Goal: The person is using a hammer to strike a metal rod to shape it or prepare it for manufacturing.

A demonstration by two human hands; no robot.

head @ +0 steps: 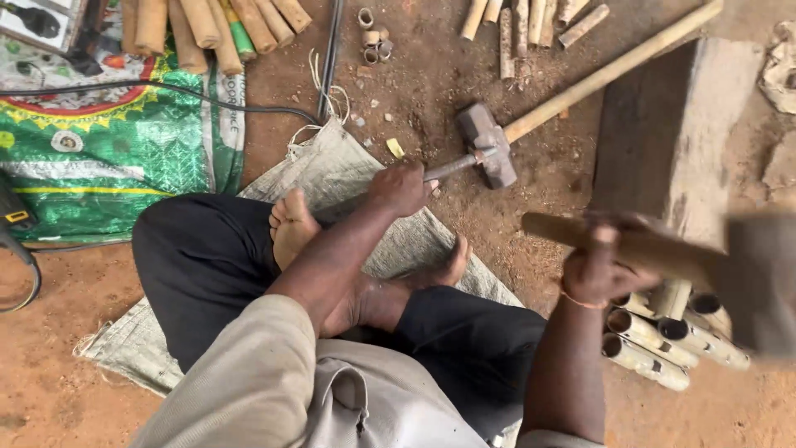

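A metal rod (454, 166) is gripped in the left hand (400, 187), whose fingers are closed around its near end; the far end of the rod is laid against the steel head of a sledgehammer (487, 144) that lies flat on the reddish dirt, its long pale wooden handle running up toward the top right. The right hand (599, 267) is clamped around the wooden handle of a mallet (663, 257), which is held raised above the ground and is smeared by motion blur — its head at the far right is seen only as a grey-brown blur. Just beneath this hand a bundle of short cut bamboo tubes (663, 342) is stacked on the dirt, open ends facing the viewer, beside a thick wooden block (672, 133). The person is seated cross-legged on a woven grey sack (332, 170), bare feet drawn in — dark trousers and a beige shirt are seen. To the left a green printed sack (99, 158) is spread out, crossed by a black cable (166, 87). More bamboo lengths (207, 29) are lined up along the top edge, and a few short bamboo rings (371, 37) are scattered near them.
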